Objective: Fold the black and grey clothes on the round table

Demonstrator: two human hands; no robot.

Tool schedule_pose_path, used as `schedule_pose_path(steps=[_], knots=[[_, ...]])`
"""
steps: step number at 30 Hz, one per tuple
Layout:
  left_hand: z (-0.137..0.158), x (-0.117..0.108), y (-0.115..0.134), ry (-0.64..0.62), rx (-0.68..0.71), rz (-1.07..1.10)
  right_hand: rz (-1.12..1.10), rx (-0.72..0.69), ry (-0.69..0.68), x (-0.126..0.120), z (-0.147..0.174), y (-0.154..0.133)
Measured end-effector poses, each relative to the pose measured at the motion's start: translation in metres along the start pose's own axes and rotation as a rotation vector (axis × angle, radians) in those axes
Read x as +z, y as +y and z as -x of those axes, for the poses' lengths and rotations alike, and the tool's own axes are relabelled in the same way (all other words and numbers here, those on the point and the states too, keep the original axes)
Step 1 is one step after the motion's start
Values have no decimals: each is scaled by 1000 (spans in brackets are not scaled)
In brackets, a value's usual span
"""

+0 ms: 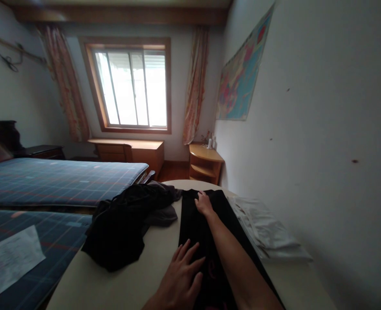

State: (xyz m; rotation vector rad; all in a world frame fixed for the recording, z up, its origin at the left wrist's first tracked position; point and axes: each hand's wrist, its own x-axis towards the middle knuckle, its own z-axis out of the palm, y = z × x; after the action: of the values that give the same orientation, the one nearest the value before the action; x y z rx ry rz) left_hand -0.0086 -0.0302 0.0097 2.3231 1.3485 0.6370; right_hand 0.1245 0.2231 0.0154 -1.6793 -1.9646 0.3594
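Observation:
A black garment (193, 228) lies in a long strip on the pale table, with some reddish-pink print (211, 268) near its close end. My left hand (185, 273) rests on its left edge, palm down with the fingers spread. At the far end of the garment, my right hand (204, 203) has its fingers bent against the cloth and seems to pinch it; the fingertips are partly hidden. My right forearm crosses over the garment. To the left is a crumpled pile of black and grey clothes (122, 228). White folded cloth (264, 228) lies to the right.
The round-ended table (158, 258) stands between a white wall (332, 107) and two beds with blue plaid mattresses (57, 181). A paper sheet (12, 262) lies on the nearer mattress. Beyond are a wooden desk (145, 146), a corner shelf (206, 153) and a window (132, 86).

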Motion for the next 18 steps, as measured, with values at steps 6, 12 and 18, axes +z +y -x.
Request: schedule_pose_path(steps=[6, 12, 18], knots=[[0, -3, 5, -70, -47, -77, 140, -146, -96, 0, 16, -12], [-1, -10, 14, -125, -73, -82, 202, -245, -248, 1, 35, -13], [0, -4, 13, -87, -69, -94, 232, -249, -263, -25, 85, -11]])
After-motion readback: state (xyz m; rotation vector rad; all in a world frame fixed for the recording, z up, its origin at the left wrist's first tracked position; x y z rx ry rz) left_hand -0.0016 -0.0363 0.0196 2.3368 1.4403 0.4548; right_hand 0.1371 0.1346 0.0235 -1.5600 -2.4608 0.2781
